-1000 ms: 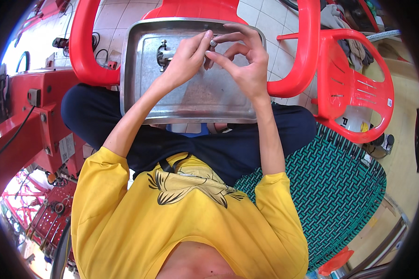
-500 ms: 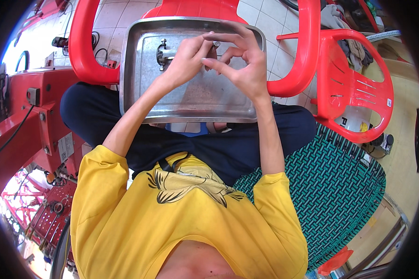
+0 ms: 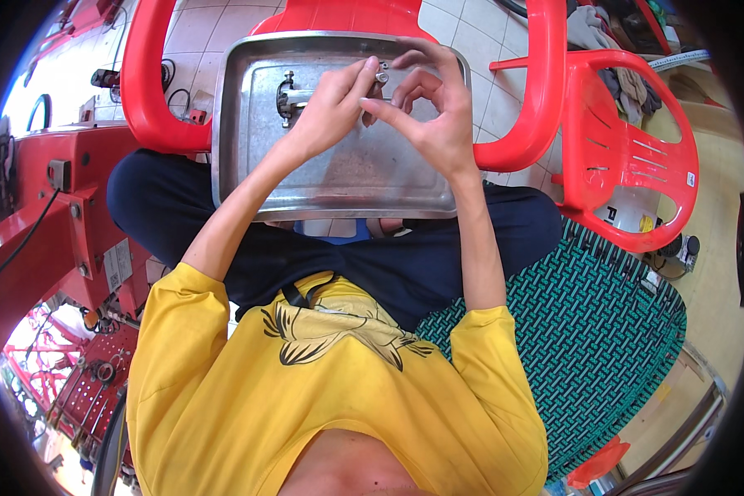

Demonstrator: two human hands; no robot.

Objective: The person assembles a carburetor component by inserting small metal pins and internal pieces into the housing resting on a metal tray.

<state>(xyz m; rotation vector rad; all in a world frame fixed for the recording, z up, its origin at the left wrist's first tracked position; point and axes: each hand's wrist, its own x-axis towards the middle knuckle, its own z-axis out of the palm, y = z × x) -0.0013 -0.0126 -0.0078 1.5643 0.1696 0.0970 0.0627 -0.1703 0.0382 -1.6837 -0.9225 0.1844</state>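
My left hand is closed around a metal part, over the far middle of a shallow steel tray. A small round metal end sticks out past its fingertips; the rest is hidden in the grip. Just right of it, my right hand is curled with fingers and thumb apart, and nothing shows between them. Left of my left hand, a dark bracket-like piece with bolt ends is in line with a pale metal cylinder. Whether these join the held part is hidden.
The tray rests on a red plastic chair in front of my crossed legs. Another red chair stands at right, beside a green woven seat. Red metal machinery is close on the left, with cables on the tiled floor.
The fingers of my right hand have drawn back to the right, off the left fingertips, and spread apart. My left hand keeps its grip in nearly the same place.
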